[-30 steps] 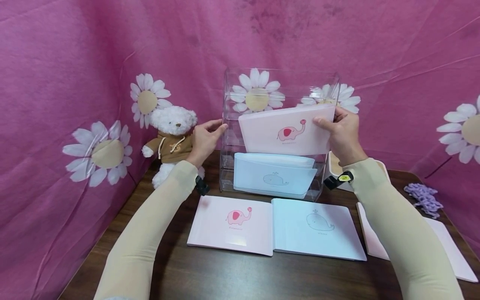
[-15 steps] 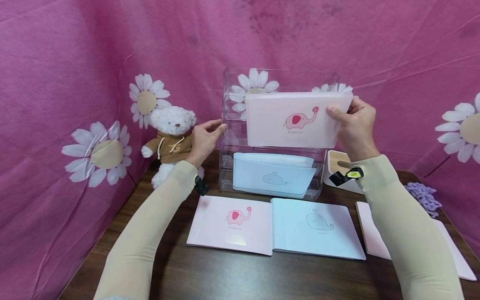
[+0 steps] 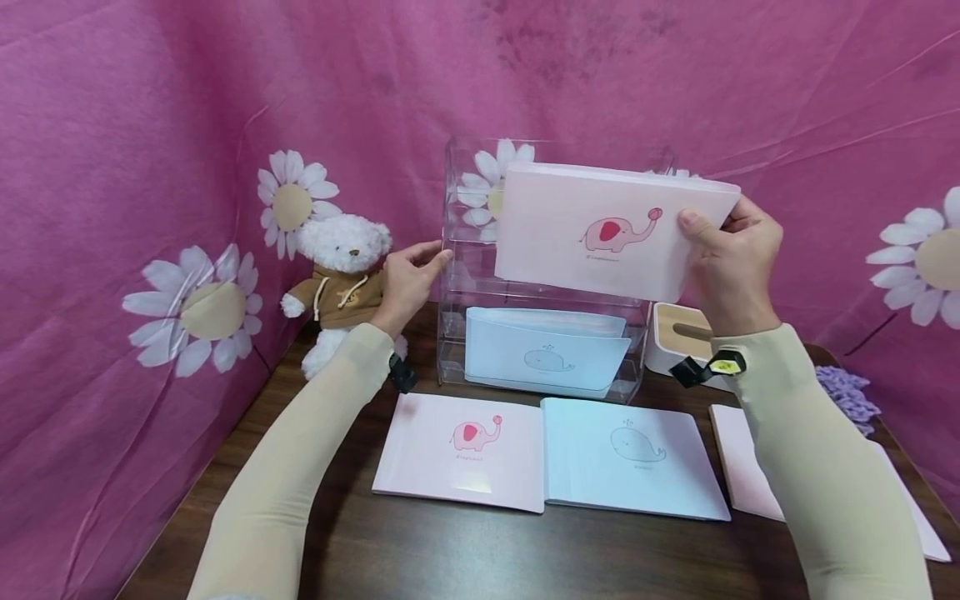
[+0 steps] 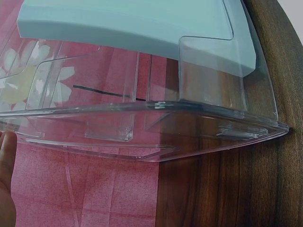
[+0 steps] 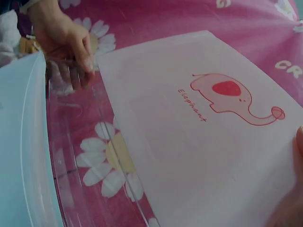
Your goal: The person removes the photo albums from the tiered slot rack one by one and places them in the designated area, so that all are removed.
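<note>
In the head view my right hand (image 3: pixel 738 267) holds a pink elephant album (image 3: pixel 600 237) by its right end, thumb on the front cover. The album is raised in front of the upper tiers of a clear acrylic rack (image 3: pixel 468 267). My left hand (image 3: pixel 408 283) pinches the rack's left side panel between thumb and fingers; the right wrist view shows this left hand (image 5: pixel 68 45) too. A light blue whale album (image 3: pixel 547 358) leans in the rack's lower tier. Flat on the table lie another pink elephant album (image 3: pixel 457 475) and a blue whale album (image 3: pixel 637 483).
A white teddy bear (image 3: pixel 345 267) in a brown hoodie sits left of the rack. At right are a white box with a wooden lid (image 3: pixel 675 333), more pink albums (image 3: pixel 742 467) partly under my forearm, and purple yarn (image 3: pixel 847 396). Pink flowered cloth hangs behind the wooden table (image 3: pixel 420 550).
My right hand has lifted the pink elephant album up and to the right, out from behind the blue album in the rack. My left hand has stayed on the rack's side.
</note>
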Demonstrator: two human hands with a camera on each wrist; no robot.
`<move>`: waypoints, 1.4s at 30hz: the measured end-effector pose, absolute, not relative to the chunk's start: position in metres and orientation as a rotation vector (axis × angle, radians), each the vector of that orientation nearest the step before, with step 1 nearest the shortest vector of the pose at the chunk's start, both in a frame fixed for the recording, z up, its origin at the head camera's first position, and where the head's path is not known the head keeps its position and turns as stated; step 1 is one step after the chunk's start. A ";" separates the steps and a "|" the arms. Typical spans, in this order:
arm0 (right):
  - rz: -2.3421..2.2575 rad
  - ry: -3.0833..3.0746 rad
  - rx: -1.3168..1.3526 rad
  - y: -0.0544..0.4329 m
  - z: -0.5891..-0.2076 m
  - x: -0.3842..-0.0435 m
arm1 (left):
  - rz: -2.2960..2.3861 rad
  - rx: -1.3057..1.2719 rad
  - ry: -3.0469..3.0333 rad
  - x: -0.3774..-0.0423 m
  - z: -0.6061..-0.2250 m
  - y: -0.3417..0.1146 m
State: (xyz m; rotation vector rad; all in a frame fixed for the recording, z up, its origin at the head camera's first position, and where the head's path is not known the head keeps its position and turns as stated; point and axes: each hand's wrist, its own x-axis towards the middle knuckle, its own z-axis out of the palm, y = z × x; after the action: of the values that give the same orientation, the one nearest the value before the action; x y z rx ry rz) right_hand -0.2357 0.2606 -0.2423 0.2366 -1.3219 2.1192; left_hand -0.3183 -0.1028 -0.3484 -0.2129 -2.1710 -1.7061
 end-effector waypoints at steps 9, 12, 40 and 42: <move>2.206 -1.100 0.256 0.263 -0.242 -0.215 | -1.662 -0.209 -2.186 -0.317 -0.349 -0.103; 2.256 -1.051 0.243 0.265 -0.243 -0.209 | -1.668 -0.202 -2.191 -0.317 -0.350 -0.103; 2.557 -1.205 0.301 0.270 -0.315 -0.127 | -1.645 -0.193 -2.190 -0.317 -0.350 -0.102; 2.592 -1.211 0.324 0.270 -0.323 -0.123 | -1.644 -0.194 -2.196 -0.317 -0.349 -0.102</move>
State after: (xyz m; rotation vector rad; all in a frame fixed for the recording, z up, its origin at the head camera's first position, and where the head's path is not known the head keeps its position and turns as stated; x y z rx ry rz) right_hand -0.1231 0.2702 -0.3230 0.3239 -1.2111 2.5922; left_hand -0.3169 -0.1019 -0.3494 -0.1939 -2.1956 -1.6435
